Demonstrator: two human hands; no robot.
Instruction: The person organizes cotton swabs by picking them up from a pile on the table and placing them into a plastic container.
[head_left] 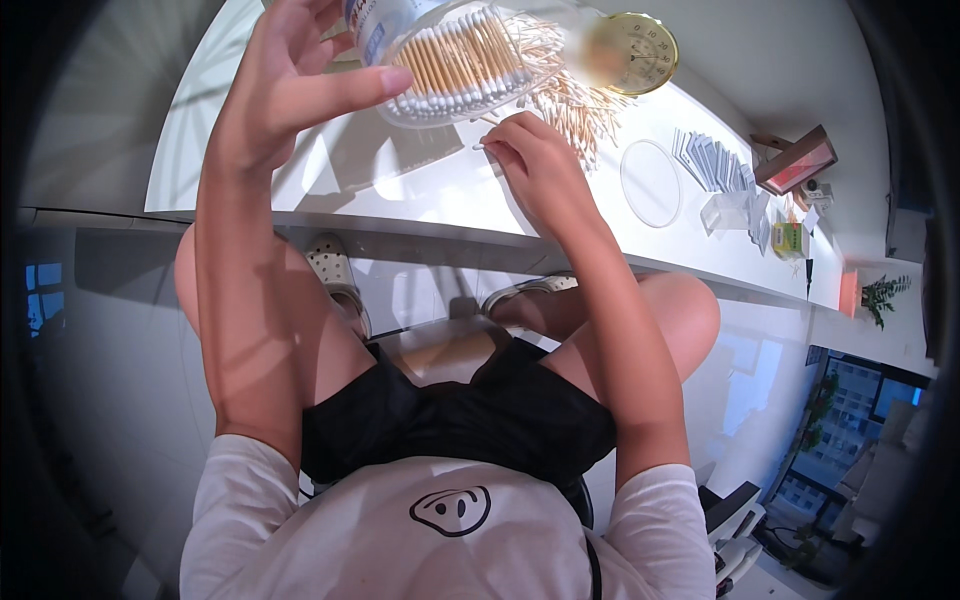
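Note:
My left hand (300, 90) grips a clear round tub (372, 28) with a blue and white label, holding it tilted over the white table. Its open mouth faces me and shows a packed row of cotton swabs (455, 62) with white tips and pale wooden sticks. Just below the tub and to its right, my right hand (545, 175) pinches a single cotton swab (479, 147) between thumb and fingers. Beyond that hand lies a loose heap of swabs (580, 115) on the tabletop, partly hidden behind the tub.
A round gold-rimmed dial (645, 55) stands behind the heap. Right of my hand lies a clear round lid (650, 183). Farther right are fanned cards (712, 160), a clear box (724, 213), a framed picture (800, 165) and a green box (790, 238). The table edge (400, 226) runs above my knees.

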